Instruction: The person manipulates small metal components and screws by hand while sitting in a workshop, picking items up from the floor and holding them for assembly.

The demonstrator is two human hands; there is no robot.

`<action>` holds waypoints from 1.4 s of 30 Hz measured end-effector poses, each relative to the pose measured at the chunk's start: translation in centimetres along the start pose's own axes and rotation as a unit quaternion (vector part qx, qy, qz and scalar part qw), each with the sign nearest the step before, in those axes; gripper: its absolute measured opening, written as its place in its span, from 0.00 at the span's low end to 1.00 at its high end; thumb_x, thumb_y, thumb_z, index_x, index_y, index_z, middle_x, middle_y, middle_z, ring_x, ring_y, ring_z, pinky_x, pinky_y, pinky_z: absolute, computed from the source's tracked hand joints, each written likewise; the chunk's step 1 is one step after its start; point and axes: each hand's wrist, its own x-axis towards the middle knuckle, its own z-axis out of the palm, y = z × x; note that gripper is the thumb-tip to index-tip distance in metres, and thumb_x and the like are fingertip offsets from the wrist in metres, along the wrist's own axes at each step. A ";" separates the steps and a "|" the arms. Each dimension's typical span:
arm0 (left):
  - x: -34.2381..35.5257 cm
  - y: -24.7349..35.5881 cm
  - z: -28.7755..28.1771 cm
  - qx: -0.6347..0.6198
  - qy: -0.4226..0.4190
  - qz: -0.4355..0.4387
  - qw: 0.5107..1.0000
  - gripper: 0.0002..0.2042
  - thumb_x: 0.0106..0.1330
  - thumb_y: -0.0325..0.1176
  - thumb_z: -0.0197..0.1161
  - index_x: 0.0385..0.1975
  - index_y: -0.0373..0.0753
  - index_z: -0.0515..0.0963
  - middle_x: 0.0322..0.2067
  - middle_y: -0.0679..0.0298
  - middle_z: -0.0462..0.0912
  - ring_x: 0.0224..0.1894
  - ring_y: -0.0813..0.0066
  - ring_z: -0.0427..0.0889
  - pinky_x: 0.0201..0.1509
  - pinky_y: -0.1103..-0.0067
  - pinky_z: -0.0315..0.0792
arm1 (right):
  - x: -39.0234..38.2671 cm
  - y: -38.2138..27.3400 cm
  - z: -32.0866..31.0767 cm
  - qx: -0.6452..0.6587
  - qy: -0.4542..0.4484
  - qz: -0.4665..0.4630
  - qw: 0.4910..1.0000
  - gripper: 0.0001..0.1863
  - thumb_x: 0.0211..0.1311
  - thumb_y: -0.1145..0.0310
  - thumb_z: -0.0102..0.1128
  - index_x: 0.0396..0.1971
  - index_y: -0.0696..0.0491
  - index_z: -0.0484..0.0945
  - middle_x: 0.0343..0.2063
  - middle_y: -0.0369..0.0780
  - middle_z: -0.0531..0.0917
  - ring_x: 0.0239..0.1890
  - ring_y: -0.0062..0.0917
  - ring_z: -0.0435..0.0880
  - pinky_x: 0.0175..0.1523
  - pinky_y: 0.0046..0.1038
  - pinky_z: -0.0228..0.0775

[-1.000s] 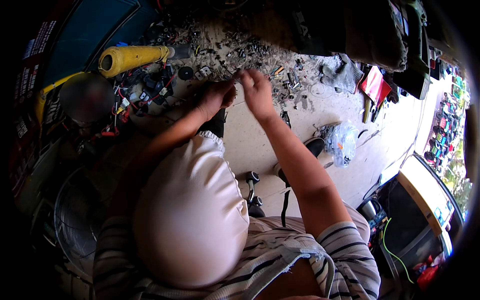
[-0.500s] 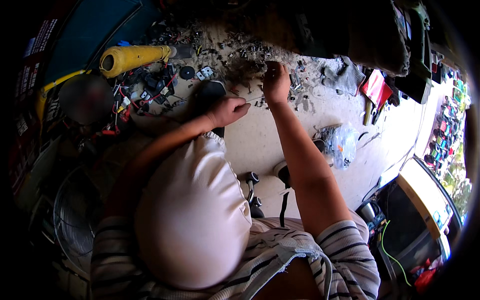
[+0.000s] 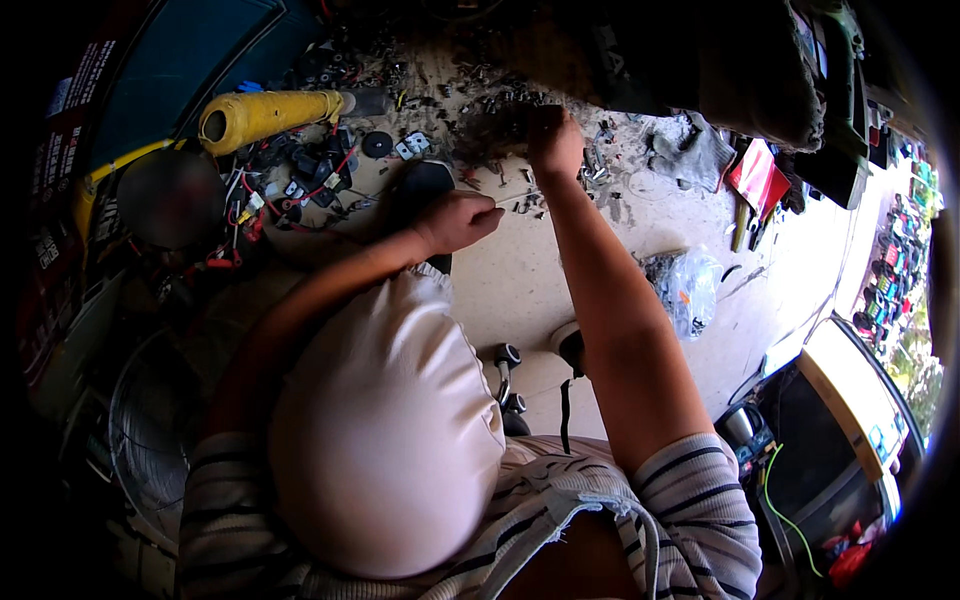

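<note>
My left hand (image 3: 458, 222) is closed into a fist above the floor, beside a dark shoe-like shape (image 3: 425, 178). A thin pale strand or rod seems to stick out near its fingers; what it holds is hidden. Further forward, my right hand (image 3: 557, 146) reaches to the edge of a dark scatter of small metal parts (image 3: 490, 95). Its fingers curl down into shadow, and anything between them cannot be made out. Between my forearms bulges a round, cream-coloured padded seat (image 3: 380, 430) with a gathered cover.
A yellow tube-like part (image 3: 265, 118) lies at the far left above tangled wires and connectors (image 3: 305, 185). A grey cloth (image 3: 685, 152), a red sheet (image 3: 755, 180) and a clear plastic bag (image 3: 690, 295) lie to the right. A wire-guarded fan (image 3: 145, 430) stands at lower left.
My right hand has moved slightly forward, toward the shadowed metal parts. The left hand has stayed almost where it was, still closed.
</note>
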 end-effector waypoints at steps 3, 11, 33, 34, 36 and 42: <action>0.0 -0.1 0.1 0.005 -0.001 0.001 1.000 0.12 0.60 0.33 0.57 0.17 0.34 0.69 0.18 0.51 0.71 0.22 0.53 0.72 0.26 0.68 0.66 | 0.8 0.5 0.8 -0.010 0.014 -0.004 1.000 0.17 0.53 0.57 0.52 0.23 0.55 0.81 0.24 0.51 0.80 0.31 0.46 0.79 0.36 0.43 0.70; 0.0 -0.3 0.1 -0.001 -0.002 -0.032 0.999 0.13 0.60 0.35 0.57 0.18 0.34 0.70 0.19 0.51 0.72 0.24 0.52 0.73 0.27 0.67 0.67 | -0.6 2.0 1.0 0.008 -0.078 -0.044 0.996 0.13 0.52 0.61 0.55 0.23 0.55 0.80 0.28 0.49 0.81 0.33 0.43 0.80 0.38 0.39 0.72; 0.1 -0.3 0.1 -0.001 0.015 -0.005 1.000 0.12 0.58 0.34 0.58 0.17 0.34 0.70 0.19 0.51 0.74 0.25 0.52 0.75 0.28 0.68 0.68 | -1.8 1.7 2.3 0.016 -0.023 -0.083 0.996 0.11 0.52 0.64 0.55 0.25 0.56 0.79 0.25 0.47 0.81 0.32 0.40 0.80 0.38 0.35 0.71; 0.1 -0.3 0.1 -0.003 0.017 -0.007 1.000 0.12 0.58 0.34 0.58 0.17 0.34 0.70 0.19 0.51 0.74 0.25 0.52 0.75 0.28 0.67 0.68 | -2.0 1.5 1.9 0.014 -0.039 -0.094 0.995 0.10 0.53 0.65 0.57 0.26 0.57 0.79 0.26 0.46 0.82 0.31 0.38 0.81 0.38 0.34 0.72; 0.1 -0.2 0.1 -0.008 0.019 -0.009 1.000 0.12 0.58 0.34 0.58 0.17 0.34 0.70 0.19 0.50 0.74 0.25 0.51 0.75 0.28 0.67 0.68 | -3.1 1.6 2.1 0.267 -0.056 -0.034 0.961 0.07 0.55 0.69 0.59 0.30 0.57 0.77 0.27 0.40 0.82 0.29 0.28 0.79 0.36 0.27 0.70; 0.1 -0.3 0.2 -0.011 0.023 -0.022 0.999 0.11 0.59 0.35 0.58 0.19 0.35 0.72 0.21 0.52 0.75 0.26 0.52 0.76 0.30 0.67 0.69 | -6.4 -0.7 -1.5 0.574 -0.163 0.087 0.798 0.06 0.59 0.75 0.58 0.36 0.55 0.74 0.29 0.31 0.77 0.29 0.12 0.70 0.35 0.15 0.63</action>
